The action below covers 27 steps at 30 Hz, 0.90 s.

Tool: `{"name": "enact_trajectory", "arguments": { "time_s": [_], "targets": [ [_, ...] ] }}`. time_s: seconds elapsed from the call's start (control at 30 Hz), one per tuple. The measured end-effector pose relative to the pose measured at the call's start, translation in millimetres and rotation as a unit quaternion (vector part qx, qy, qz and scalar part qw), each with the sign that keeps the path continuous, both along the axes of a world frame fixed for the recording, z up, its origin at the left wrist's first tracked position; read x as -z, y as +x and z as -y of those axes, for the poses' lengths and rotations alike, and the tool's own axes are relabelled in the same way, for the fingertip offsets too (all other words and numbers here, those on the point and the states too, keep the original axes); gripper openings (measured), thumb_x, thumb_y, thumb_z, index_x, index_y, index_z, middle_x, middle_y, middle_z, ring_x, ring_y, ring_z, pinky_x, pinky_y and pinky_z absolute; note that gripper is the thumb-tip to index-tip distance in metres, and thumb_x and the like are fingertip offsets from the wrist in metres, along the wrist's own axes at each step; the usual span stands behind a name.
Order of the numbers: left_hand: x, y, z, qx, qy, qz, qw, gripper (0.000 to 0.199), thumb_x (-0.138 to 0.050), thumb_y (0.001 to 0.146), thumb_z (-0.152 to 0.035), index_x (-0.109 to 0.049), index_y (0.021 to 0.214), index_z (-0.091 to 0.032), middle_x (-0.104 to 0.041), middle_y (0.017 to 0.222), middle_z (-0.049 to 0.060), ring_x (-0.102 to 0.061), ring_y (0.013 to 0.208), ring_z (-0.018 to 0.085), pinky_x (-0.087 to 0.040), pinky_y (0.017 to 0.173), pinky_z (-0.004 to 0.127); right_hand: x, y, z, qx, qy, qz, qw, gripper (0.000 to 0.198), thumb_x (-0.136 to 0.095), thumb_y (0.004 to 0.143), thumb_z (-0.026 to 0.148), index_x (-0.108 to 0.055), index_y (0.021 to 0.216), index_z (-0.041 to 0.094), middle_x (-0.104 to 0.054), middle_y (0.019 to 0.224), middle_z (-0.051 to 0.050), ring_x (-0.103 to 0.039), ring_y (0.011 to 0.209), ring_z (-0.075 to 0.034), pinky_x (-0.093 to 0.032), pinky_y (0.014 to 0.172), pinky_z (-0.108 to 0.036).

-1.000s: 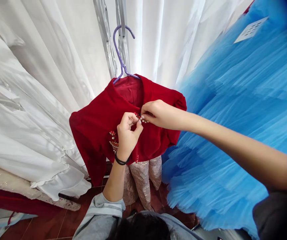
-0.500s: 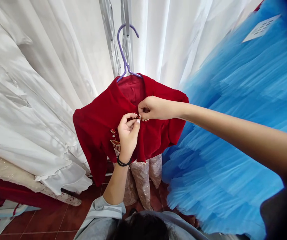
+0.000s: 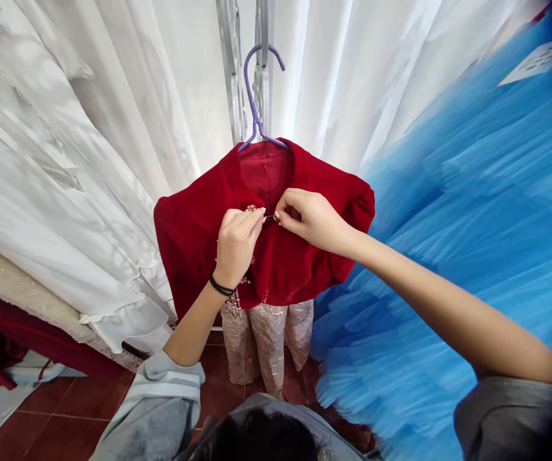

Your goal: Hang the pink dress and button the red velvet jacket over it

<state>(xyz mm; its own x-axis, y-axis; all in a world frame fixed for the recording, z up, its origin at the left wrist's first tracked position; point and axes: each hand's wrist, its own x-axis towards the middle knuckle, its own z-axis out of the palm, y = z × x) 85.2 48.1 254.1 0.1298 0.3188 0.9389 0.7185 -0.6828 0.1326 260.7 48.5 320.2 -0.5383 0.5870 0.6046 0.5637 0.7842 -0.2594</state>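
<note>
A red velvet jacket (image 3: 194,211) hangs on a purple hanger (image 3: 251,96), and both my hands are at the front of its neckline. My left hand (image 3: 236,246) is closed in a pinch, with a gold-and-red beaded ornament (image 3: 251,208) at its fingertips. Beaded tassels (image 3: 234,302) dangle below, partly behind my wrist. The thumb and forefinger of my right hand (image 3: 309,218) pinch a small beaded piece (image 3: 276,218) at the jacket's edge. A thin dark line spans the small gap between my fingertips; whether it is a pin or a cord I cannot tell.
Under the jacket hangs shiny pinkish fabric (image 3: 269,339). Layered blue tulle (image 3: 449,256) fills the right side, with a white card (image 3: 535,61) on it. White drapery (image 3: 88,166) hangs on the left. A metal stand (image 3: 264,70) holds the hanger. The floor (image 3: 79,410) has red tiles.
My hands have drawn slightly apart at the neckline, leaving a thin dark line between the fingertips. My left hand has turned more back-up. The camera view has shifted a little.
</note>
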Motion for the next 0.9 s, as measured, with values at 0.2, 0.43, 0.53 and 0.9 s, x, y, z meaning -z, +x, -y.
{"name": "enact_trajectory", "arguments": {
  "time_s": [0.2, 0.43, 0.53, 0.9],
  "targets": [
    [-11.0, -1, 12, -0.011, 0.014, 0.075, 0.997, 0.019, -0.060, 0.091, -0.030, -0.076, 0.098, -0.022, -0.069, 0.091, 0.005, -0.058, 0.080, 0.015, -0.047, 0.076, 0.029, 11, -9, -1, -0.081, 0.053, -0.093, 0.991, 0.014, -0.048, 0.090, 0.019, -0.052, 0.077, 0.018, -0.057, 0.079, -0.004, -0.051, 0.071, -0.014, -0.040, 0.065, -0.027],
    [-23.0, -5, 2, 0.218, -0.180, 0.287, 0.915, 0.030, -0.066, 0.084, -0.044, -0.075, 0.096, -0.018, -0.073, 0.088, 0.006, -0.067, 0.076, 0.015, -0.053, 0.068, 0.025, 2, -18, 2, -0.072, 0.055, -0.131, 0.987, 0.016, -0.047, 0.091, 0.020, -0.053, 0.077, 0.019, -0.058, 0.080, -0.005, -0.054, 0.073, -0.015, -0.043, 0.068, -0.029],
    [-23.1, -1, -5, 0.269, -0.208, 0.385, 0.858, 0.030, -0.076, 0.076, -0.041, -0.072, 0.095, -0.017, -0.072, 0.075, 0.002, -0.066, 0.067, 0.011, -0.051, 0.066, 0.022, -2, -25, 0, -0.065, 0.059, -0.151, 0.985, 0.016, -0.048, 0.091, 0.019, -0.053, 0.075, 0.019, -0.058, 0.080, -0.005, -0.054, 0.072, -0.015, -0.044, 0.068, -0.028],
    [-22.3, 14, -6, 0.306, -0.202, 0.453, 0.813, 0.033, -0.082, 0.065, -0.045, -0.070, 0.074, -0.016, -0.070, 0.068, 0.000, -0.064, 0.066, 0.009, -0.052, 0.065, 0.021, 1, -29, 0, -0.077, 0.052, -0.161, 0.983, 0.016, -0.050, 0.091, 0.020, -0.053, 0.075, 0.018, -0.058, 0.080, -0.004, -0.053, 0.068, -0.013, -0.043, 0.064, -0.027]
  ]
}}
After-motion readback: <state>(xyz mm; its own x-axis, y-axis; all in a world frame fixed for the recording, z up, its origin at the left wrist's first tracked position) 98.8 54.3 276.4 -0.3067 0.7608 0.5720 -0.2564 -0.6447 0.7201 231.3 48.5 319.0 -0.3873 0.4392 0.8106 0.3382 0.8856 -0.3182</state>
